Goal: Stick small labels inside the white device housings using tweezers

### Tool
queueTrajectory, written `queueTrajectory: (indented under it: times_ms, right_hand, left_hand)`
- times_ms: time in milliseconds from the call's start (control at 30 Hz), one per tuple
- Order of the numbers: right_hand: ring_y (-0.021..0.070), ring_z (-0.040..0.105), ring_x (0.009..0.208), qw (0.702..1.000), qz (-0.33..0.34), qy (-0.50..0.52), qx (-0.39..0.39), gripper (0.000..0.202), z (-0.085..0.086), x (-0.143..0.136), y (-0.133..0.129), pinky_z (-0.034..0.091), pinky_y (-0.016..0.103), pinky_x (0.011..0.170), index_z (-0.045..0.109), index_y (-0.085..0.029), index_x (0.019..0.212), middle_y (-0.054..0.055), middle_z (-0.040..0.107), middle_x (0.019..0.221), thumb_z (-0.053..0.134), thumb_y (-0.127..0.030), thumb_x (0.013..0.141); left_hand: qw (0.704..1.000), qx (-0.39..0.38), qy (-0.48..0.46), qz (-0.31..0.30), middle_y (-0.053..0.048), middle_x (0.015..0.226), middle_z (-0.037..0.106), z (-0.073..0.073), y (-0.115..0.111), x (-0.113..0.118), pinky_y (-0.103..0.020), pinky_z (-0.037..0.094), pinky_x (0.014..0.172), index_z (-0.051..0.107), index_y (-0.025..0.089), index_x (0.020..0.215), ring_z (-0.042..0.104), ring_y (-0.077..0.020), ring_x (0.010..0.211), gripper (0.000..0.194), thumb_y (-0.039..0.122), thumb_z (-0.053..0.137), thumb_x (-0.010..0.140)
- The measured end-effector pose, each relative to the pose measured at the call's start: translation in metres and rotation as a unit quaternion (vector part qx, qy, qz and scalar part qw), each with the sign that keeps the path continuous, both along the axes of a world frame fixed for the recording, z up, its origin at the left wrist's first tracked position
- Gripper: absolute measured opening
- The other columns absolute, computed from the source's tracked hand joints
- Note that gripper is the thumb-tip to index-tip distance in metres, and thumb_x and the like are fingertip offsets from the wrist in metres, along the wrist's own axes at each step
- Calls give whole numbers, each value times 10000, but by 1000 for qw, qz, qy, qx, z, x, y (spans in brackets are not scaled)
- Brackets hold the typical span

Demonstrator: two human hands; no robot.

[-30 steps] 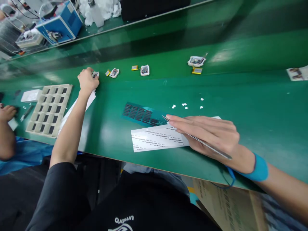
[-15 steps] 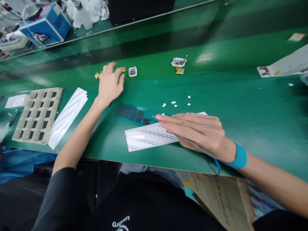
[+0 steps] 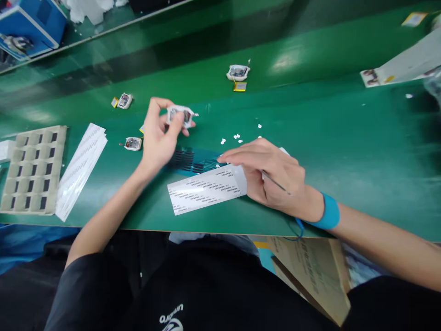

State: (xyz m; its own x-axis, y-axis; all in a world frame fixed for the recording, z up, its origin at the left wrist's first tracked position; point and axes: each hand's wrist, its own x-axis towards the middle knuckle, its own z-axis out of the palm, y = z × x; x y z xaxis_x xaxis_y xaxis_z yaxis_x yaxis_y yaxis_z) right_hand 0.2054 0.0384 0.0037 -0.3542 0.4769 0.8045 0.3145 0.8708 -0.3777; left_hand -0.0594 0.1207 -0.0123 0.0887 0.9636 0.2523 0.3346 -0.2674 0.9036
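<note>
My left hand (image 3: pixel 156 140) is closed around a small white electronic housing (image 3: pixel 187 117), its circuit side up and the thumb across it. My right hand (image 3: pixel 275 174) grips thin metal tweezers (image 3: pixel 276 182), mostly hidden by the palm and fingers. Its fingertips are over the right end of a blue film sheet (image 3: pixel 183 161) with rows of black strips. Just in front lies a white printed backing sheet (image 3: pixel 203 191), partly beneath the right hand. Left of my left hand sit two similar housings, an upper one (image 3: pixel 124 100) and a lower one (image 3: pixel 132 144).
Another housing (image 3: pixel 237 71) with a yellow-edged battery (image 3: pixel 240 86) lies farther back. Small white bits (image 3: pixel 237 136) are scattered behind the film. At left are a compartment tray (image 3: pixel 37 193) and stacked printed strips (image 3: pixel 82 170). A blue box (image 3: pixel 41 27) stands on the back shelf.
My left hand has gone from open above the housings to holding one raised off the bench. My right hand has curled more, with the tweezers' tips no longer showing. The view has shifted right.
</note>
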Motion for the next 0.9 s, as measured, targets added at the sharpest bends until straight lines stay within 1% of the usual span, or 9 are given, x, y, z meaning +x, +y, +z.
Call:
queueTrajectory:
  times_ms: [100, 200, 267, 333, 433, 567, 733, 833, 900]
  right_hand:
    - [136, 756, 681, 997, -53, -45, -13, 272, -2, 1, -1, 590, 267, 600, 668, -228, 1236, 5, 828, 916, 467, -94, 1110]
    - [108, 739, 615, 991, -79, -104, -41, 142, -4, 4, 0, 511, 251, 513, 680, -235, 1249, -18, 852, 926, 627, -294, 1132]
    - [103, 733, 612, 987, -91, -121, -49, 187, -4, 5, 1, 492, 253, 510, 700, -226, 1243, -16, 852, 911, 685, -355, 1109]
    - [96, 717, 613, 984, -104, -137, -52, 147, -5, 5, 1, 474, 249, 512, 731, -241, 1203, -19, 847, 905, 675, -343, 1112]
    - [100, 680, 604, 980, -112, -159, -51, 154, -6, 4, -1, 420, 260, 490, 768, -257, 1143, -26, 820, 865, 634, -332, 1126]
    - [112, 704, 687, 977, -89, -177, -74, 184, -7, 6, -4, 406, 269, 506, 778, -271, 1196, -12, 821, 939, 613, -312, 1123]
    - [104, 693, 681, 971, -71, -211, -89, 183, -4, 8, -4, 396, 266, 492, 774, -283, 1147, -18, 815, 940, 593, -285, 1119]
    - [94, 690, 678, 969, -58, -219, -97, 178, -1, 8, -3, 392, 250, 481, 753, -283, 1108, -27, 809, 960, 576, -271, 1122]
    - [102, 704, 695, 975, -45, -187, -109, 118, -1, 7, -1, 441, 245, 505, 720, -262, 1146, -18, 808, 967, 608, -281, 1115]
  left_hand:
    - [992, -109, -45, -55, -22, 947, 822, 14, -67, 35, -345, 605, 592, 599, 328, 1338, 781, -208, 657, 526, 699, 729, 988]
    - [987, -124, -72, -70, -55, 1099, 849, 20, -97, 50, -336, 632, 577, 691, 321, 1356, 788, -201, 642, 459, 629, 722, 1017]
    - [990, -101, -69, -74, -69, 1253, 832, 20, -102, 51, -317, 625, 555, 768, 315, 1297, 779, -182, 653, 377, 574, 732, 1025]
    - [992, -83, -55, -74, -61, 1295, 825, 20, -103, 49, -290, 592, 516, 808, 318, 1264, 739, -152, 622, 318, 526, 734, 1036]
    - [993, -84, -36, -70, -44, 1224, 845, 24, -106, 48, -275, 575, 511, 806, 320, 1295, 686, -130, 581, 304, 489, 701, 1065]
    - [995, -66, -23, -76, -46, 1223, 847, 30, -112, 51, -276, 609, 568, 792, 295, 1306, 720, -142, 636, 290, 442, 671, 1087]
    - [996, -27, 7, -81, -24, 1089, 868, 29, -115, 52, -257, 604, 581, 781, 295, 1309, 694, -126, 600, 268, 365, 626, 1102]
    - [998, -24, 16, -63, -25, 1026, 864, 27, -116, 51, -244, 578, 538, 800, 277, 1261, 694, -127, 597, 259, 396, 639, 1096]
    - [998, -40, -2, -48, -47, 1065, 861, 27, -115, 52, -251, 610, 555, 812, 256, 1206, 757, -157, 685, 270, 446, 666, 1081]
